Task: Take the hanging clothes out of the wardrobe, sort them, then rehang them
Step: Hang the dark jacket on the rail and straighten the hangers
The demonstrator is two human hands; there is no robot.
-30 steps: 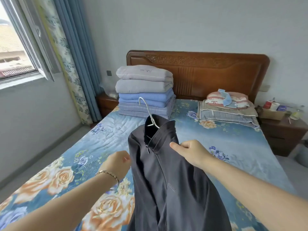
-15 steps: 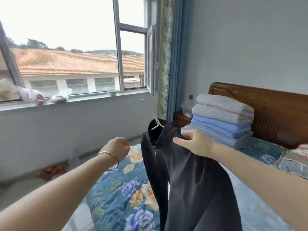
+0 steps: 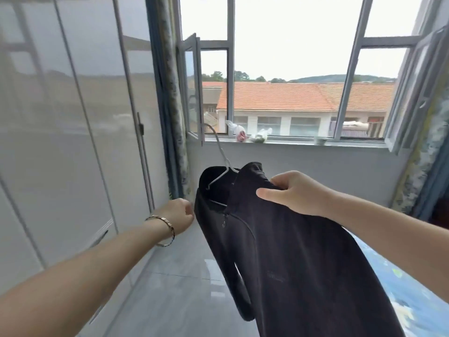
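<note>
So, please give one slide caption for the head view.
Right hand grips a dark jacket on a white hanger, left hand beside it, near wardrobe doors and open window.

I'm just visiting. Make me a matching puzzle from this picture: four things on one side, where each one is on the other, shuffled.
1 dark zip-neck jacket
2 white wire hanger
3 gold chain bracelet
4 pale ceramic cup

a round the wrist of the left hand
b on the windowsill
c inside the jacket's collar
d pinched by the right hand

Pairs: 1-d, 2-c, 3-a, 4-b.
</note>
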